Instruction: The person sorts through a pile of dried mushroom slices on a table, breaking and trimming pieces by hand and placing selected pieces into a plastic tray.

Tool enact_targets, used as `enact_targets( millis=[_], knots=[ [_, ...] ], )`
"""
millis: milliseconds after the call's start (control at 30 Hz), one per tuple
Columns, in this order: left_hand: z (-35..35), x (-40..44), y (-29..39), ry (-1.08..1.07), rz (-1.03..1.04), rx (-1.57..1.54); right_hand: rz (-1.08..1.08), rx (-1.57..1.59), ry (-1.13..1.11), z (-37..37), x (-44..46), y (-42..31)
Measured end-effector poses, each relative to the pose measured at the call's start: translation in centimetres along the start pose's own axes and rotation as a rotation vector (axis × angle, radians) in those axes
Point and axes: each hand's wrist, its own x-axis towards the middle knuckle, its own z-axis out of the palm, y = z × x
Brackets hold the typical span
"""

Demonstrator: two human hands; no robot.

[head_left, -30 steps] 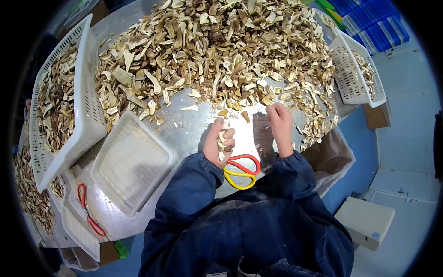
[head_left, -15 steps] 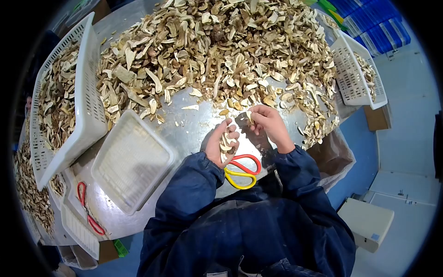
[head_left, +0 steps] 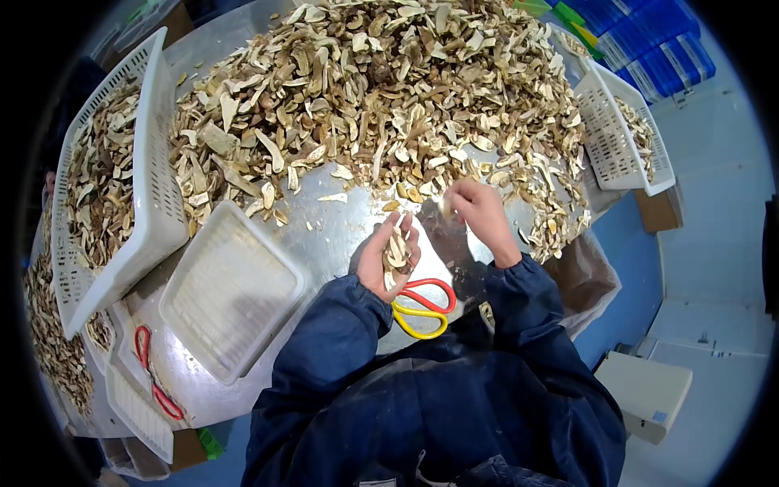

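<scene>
My left hand (head_left: 378, 261) is cupped palm up, its fingers curled around several pale dried mushroom slices (head_left: 397, 250). To its right, my right hand (head_left: 485, 217) pinches a small pale piece, apparently a mushroom slice (head_left: 447, 210), blurred by motion. Scissors with one red and one yellow handle loop (head_left: 423, 313) lie just below my left hand; their blades are hidden. Beyond both hands rises a large heap of dried mushroom slices (head_left: 373, 105), with a few loose slices at its near edge.
A shallow white tray (head_left: 231, 292) sits left on the metal table (head_left: 316, 213). White baskets of slices stand at left (head_left: 158, 187) and right (head_left: 604, 122). Red-handled scissors (head_left: 154, 373) lie at lower left. A lined bin (head_left: 596, 280) is below the table's right edge.
My right hand has moved slightly right with its pale piece. The fingers of my left hand have loosened, showing more of the slices. A pale slice now shows beside my right sleeve.
</scene>
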Motion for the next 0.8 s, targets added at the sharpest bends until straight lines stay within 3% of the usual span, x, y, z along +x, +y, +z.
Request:
enact_targets(
  millis=[67,100,167,267,300,400,433,533,667,800],
  knots=[
    [-1.0,0.3,0.7,-0.134,-0.097,-0.069,-0.033,-0.258,-0.037,-0.3,0.8,0.6],
    [-0.5,0.1,0.4,-0.055,-0.061,-0.085,-0.123,-0.333,0.085,-0.3,1.4,0.7],
    [-1.2,0.3,0.4,-0.134,-0.089,-0.124,-0.299,-0.474,0.333,0.1,3.2,1.1],
    [-1.6,0.6,0.8,-0.161,-0.106,-0.156,-0.383,-0.589,0.351,1.0,5.4,2.5],
    [-1.4,0.5,0.9,-0.155,-0.105,-0.169,-0.376,-0.598,0.315,1.0,5.6,2.6],
    [0.5,-0.1,0.1,-0.002,0.058,-0.062,-0.047,-0.336,0.147,-0.2,3.8,0.9],
    [0.1,0.0,0.0,-0.017,0.087,-0.045,-0.057,-0.151,0.092,-0.4,3.2,0.9],
    [1.4,-0.4,-0.2,-0.041,0.111,0.041,0.062,0.221,-0.374,-1.1,1.4,-1.2],
    [0.8,-0.3,-0.3,-0.029,0.118,0.026,-0.097,-0.255,0.127,1.5,3.1,-0.1],
    [-0.2,0.2,0.2,-0.04,0.063,0.031,-0.196,-0.342,0.239,2.9,3.4,2.1]
  ],
)
